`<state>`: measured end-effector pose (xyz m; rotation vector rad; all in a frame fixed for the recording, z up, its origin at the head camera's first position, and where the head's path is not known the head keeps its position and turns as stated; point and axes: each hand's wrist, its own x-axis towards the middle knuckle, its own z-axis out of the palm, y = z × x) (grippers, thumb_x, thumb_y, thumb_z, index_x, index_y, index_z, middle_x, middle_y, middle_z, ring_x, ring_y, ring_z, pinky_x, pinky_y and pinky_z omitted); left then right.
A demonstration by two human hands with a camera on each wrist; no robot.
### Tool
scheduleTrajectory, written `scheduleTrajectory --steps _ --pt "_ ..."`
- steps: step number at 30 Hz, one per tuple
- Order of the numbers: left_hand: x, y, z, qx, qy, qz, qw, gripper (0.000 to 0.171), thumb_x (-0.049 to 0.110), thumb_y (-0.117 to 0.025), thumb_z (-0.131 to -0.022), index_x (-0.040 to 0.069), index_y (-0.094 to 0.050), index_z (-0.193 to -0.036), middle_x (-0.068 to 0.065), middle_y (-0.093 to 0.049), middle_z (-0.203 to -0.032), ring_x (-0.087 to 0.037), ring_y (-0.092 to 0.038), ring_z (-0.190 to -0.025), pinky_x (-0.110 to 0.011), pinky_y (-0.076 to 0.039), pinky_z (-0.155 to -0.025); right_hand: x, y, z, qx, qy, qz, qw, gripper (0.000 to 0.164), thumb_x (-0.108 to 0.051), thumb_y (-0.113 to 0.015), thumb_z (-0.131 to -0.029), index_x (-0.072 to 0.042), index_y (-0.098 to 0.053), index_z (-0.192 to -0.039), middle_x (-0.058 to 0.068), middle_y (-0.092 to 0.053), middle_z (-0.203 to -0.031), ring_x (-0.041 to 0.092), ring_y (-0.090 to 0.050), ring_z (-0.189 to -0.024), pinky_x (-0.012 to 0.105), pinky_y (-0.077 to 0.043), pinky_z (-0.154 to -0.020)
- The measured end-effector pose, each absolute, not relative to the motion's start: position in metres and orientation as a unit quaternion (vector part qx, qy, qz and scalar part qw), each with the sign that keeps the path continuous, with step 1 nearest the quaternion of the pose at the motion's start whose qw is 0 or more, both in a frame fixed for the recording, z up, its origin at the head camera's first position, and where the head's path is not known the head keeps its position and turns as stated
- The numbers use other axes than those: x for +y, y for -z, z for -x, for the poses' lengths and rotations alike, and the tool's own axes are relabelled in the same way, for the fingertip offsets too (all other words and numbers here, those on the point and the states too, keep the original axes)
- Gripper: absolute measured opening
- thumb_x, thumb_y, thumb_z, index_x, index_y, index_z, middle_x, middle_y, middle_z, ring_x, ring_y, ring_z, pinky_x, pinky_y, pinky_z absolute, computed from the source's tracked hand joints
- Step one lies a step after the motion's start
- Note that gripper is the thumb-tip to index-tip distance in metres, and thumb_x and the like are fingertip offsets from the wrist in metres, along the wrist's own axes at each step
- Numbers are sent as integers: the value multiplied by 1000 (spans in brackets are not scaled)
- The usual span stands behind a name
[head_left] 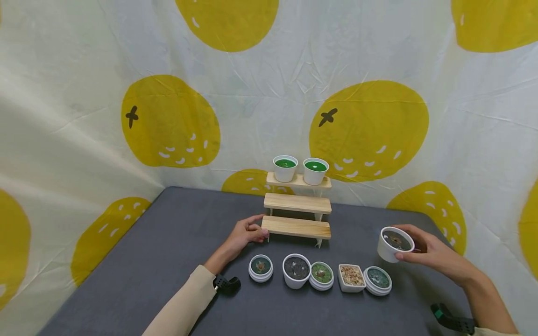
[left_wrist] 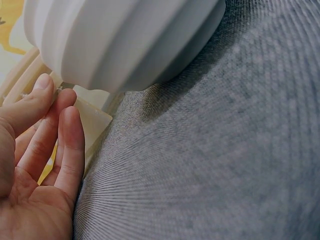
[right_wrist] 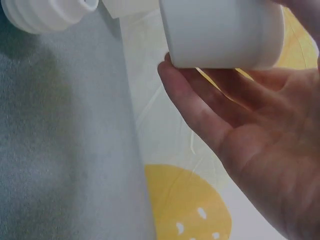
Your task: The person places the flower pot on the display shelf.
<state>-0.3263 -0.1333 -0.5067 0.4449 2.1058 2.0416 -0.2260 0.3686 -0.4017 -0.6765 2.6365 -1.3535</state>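
Observation:
My right hand (head_left: 428,252) grips a white round cup (head_left: 387,254) with dark filling and a brown piece on top, held up at the right. In the right wrist view the cup's smooth side (right_wrist: 220,35) lies between thumb and fingers. At the stand, my left hand (head_left: 245,231) pinches the left end of the lowest board (head_left: 296,226) of a three-step wooden stand. The left wrist view has thumb and index fingertip together at the board's end, with a ribbed white pot (left_wrist: 125,40) close by. Two white cups with green filling, a left one (head_left: 285,170) and a right one (head_left: 315,172), occupy the top step.
In front of the stand several white pots form a row: a ribbed one (head_left: 260,269), a dark-filled cup (head_left: 296,270), a green-topped pot (head_left: 321,276), a square one (head_left: 351,278) with tan chips, and a teal-topped pot (head_left: 378,281). Behind the grey table (head_left: 168,242) hangs a fruit-print cloth (head_left: 260,107).

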Motion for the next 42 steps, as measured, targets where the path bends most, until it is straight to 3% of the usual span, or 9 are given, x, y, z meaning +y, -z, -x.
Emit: scheduleTrajectory --steps 11,18,21,30,42 --pt "-132 507 325 702 -690 -150 88 71 15 -77 -94 7 -44 -156 -3 -78 -93 -13 -73 -85 -26 -61 -74 351 394 235 884 427 188 8 54 -16 -66 -101 -6 -43 -149 -13 -61 -124 6 -65 -102 25 -58 -81" --pt "-130 506 326 705 -688 -147 88 73 16 -78 -94 7 -43 -157 -4 -78 -94 -13 -73 -84 -26 -62 -74 331 376 245 896 400 192 -6 60 -18 -71 -97 -3 -43 -148 14 -60 -130 4 -62 -99 23 -57 -79" --pt "-129 507 326 705 -687 -148 89 73 16 -77 -94 6 -43 -157 -4 -79 -94 -12 -73 -84 -27 -62 -75 323 369 249 899 391 197 2 63 -20 -72 -97 -1 -41 -148 19 -58 -133 6 -61 -99 23 -57 -79" --pt "-133 507 326 702 -691 -149 86 72 13 -77 -94 5 -43 -156 -3 -78 -92 -12 -73 -83 -26 -62 -75 289 357 266 897 403 180 25 71 -28 -75 -96 1 -37 -149 22 -56 -134 25 -58 -103 27 -56 -79" --pt "-133 506 325 699 -694 -151 87 71 12 -77 -93 5 -44 -156 -2 -78 -91 -13 -73 -83 -26 -62 -74 265 353 285 901 401 164 12 77 -30 -78 -93 5 -37 -147 26 -52 -137 30 -58 -107 33 -52 -83"
